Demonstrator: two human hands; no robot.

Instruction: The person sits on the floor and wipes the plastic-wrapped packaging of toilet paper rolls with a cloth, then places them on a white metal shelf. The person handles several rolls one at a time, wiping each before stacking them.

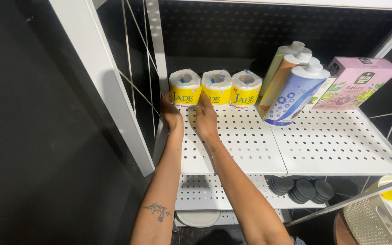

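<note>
Both hands reach to the leftmost of three toilet paper rolls at the upper middle of the frame. The left hand point(171, 113) lies against the left side of the first roll point(185, 87), and the right hand point(206, 117) presses against its right front, fingers point(203, 100) stretched flat rather than curled; the roll sits clasped between the two palms. It stands upright at the back left corner of the white perforated shelf point(250, 140), touching the second roll point(217, 86), which touches the third roll point(246, 88). To the right lean three tall tubes point(293, 93) with white caps, then a pink box point(355, 81). Dark round lids point(302, 189) sit on the lower shelf point(200, 193), and a woven basket point(368, 222) shows at the lower right.
</note>
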